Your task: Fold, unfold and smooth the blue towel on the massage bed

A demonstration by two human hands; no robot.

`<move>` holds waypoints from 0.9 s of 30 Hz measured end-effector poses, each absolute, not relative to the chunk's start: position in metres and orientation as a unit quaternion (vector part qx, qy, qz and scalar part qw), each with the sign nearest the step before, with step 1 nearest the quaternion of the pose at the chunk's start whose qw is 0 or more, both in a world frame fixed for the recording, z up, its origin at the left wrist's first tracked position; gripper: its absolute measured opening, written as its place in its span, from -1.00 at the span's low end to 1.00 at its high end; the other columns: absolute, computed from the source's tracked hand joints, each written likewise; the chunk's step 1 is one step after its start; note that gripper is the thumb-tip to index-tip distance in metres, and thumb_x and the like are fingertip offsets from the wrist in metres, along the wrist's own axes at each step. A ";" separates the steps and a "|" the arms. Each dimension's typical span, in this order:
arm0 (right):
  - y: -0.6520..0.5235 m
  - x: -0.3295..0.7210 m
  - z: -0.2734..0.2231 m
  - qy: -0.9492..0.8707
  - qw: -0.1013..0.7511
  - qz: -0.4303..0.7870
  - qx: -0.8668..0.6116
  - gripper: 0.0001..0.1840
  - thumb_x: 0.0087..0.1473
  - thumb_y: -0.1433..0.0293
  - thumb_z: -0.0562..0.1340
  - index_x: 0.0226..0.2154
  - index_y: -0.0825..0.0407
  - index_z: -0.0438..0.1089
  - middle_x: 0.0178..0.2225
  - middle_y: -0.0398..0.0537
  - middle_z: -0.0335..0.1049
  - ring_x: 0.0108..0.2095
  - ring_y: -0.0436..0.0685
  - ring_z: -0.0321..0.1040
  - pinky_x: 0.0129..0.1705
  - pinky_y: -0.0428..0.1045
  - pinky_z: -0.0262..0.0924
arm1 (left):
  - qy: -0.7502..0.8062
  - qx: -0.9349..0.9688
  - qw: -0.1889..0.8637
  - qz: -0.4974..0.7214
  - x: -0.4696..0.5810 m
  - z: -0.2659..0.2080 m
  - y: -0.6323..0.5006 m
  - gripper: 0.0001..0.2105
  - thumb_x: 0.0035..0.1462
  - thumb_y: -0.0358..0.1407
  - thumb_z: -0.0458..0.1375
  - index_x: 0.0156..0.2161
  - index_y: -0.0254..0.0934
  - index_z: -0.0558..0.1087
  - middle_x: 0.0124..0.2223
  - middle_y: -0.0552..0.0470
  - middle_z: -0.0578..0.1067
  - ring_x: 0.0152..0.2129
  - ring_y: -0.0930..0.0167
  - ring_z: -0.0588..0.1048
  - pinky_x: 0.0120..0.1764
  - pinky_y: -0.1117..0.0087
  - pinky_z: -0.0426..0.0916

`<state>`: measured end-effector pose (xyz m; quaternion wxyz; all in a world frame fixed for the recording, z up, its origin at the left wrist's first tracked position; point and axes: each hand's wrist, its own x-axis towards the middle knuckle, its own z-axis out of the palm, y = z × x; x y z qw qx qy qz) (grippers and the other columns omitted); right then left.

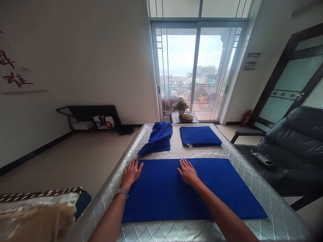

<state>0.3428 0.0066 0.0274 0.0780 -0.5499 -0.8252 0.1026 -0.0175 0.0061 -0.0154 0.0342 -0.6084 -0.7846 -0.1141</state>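
A large blue cloth (161,198) lies flat in a rectangle across the silver quilted surface before me. My left hand (131,173) rests palm down at its far left corner, fingers stretched out, with a band on the wrist. Flat on the cloth near the middle of its far edge is my right hand (188,172), its fingers extended too. Beyond them, a crumpled blue cloth (160,136) sits on the left. To the right of that is a neatly folded blue stack (200,135) with a white tag at its near edge.
The quilted silver surface (252,178) extends to both sides of the cloth. Behind its far end stand a potted plant (181,106) and a small table (174,118). A dark armchair (297,154) is at right, holding a power strip (262,158). Bedding (37,215) lies at lower left.
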 end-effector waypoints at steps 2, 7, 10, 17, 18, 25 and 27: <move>0.011 0.363 0.023 -0.815 0.067 0.106 -0.566 -0.24 0.37 0.06 -0.20 0.43 0.16 -0.08 0.46 0.03 -0.19 0.45 0.14 -0.32 0.44 0.14 -0.41 | -0.787 -0.606 0.034 -0.111 -0.018 -0.015 0.006 -0.30 0.36 0.05 -0.23 0.40 -0.42 0.12 0.44 -0.23 0.10 0.38 0.16 0.07 0.37 0.05 -0.06; 0.027 0.482 0.008 -0.757 0.041 0.055 -0.650 -0.24 0.35 0.08 -0.19 0.44 0.13 -0.10 0.46 -0.01 -0.20 0.45 0.13 -0.30 0.44 0.14 -0.38 | -0.785 -0.610 0.041 -0.100 -0.020 -0.018 0.008 -0.28 0.36 0.07 -0.24 0.38 -0.44 0.16 0.44 -0.23 0.12 0.38 0.15 0.09 0.37 0.05 -0.04; 0.035 0.562 0.000 -0.710 0.031 0.029 -0.703 -0.26 0.33 0.14 -0.18 0.43 0.16 -0.05 0.45 0.06 -0.14 0.44 0.16 -0.25 0.43 0.16 -0.31 | -0.785 -0.611 0.030 -0.097 -0.020 -0.016 0.007 -0.27 0.35 0.09 -0.26 0.40 -0.42 0.11 0.44 -0.22 0.11 0.38 0.15 0.08 0.37 0.02 -0.06; 0.038 0.620 -0.007 -0.689 0.017 0.007 -0.725 -0.25 0.33 0.20 -0.23 0.42 0.26 -0.08 0.46 0.08 -0.18 0.44 0.15 -0.25 0.43 0.12 -0.30 | -0.792 -0.607 -0.006 -0.065 -0.020 -0.003 0.004 -0.30 0.35 0.03 -0.21 0.42 -0.42 0.04 0.47 -0.20 0.02 0.40 0.16 0.01 0.38 0.03 -0.10; 0.038 0.618 -0.007 -0.689 0.018 0.004 -0.724 -0.25 0.33 0.20 -0.23 0.42 0.26 -0.09 0.46 0.08 -0.18 0.44 0.15 -0.25 0.43 0.12 -0.30 | -0.796 -0.602 -0.002 -0.059 -0.020 -0.001 0.004 -0.30 0.35 0.02 -0.21 0.42 -0.42 0.05 0.46 -0.21 0.03 0.40 0.17 0.01 0.38 0.02 -0.12; 0.037 0.612 -0.007 -0.686 0.028 0.004 -0.727 -0.27 0.33 0.21 -0.21 0.42 0.25 -0.08 0.46 0.07 -0.17 0.44 0.15 -0.22 0.43 0.13 -0.30 | -0.781 -0.612 0.079 -0.093 0.069 0.008 0.002 -0.29 0.39 -0.01 -0.30 0.37 -0.58 0.14 0.43 -0.34 0.10 0.39 0.14 0.04 0.37 0.06 -0.05; 0.036 0.612 -0.005 -0.685 0.032 0.008 -0.728 -0.27 0.33 0.22 -0.20 0.42 0.24 -0.07 0.46 0.08 -0.16 0.44 0.16 -0.22 0.43 0.12 -0.31 | -0.705 -0.701 0.043 -0.100 0.124 0.009 -0.003 -0.32 0.41 0.01 -0.32 0.39 -0.46 0.14 0.43 -0.22 0.12 0.39 0.22 0.04 0.37 0.12 -0.02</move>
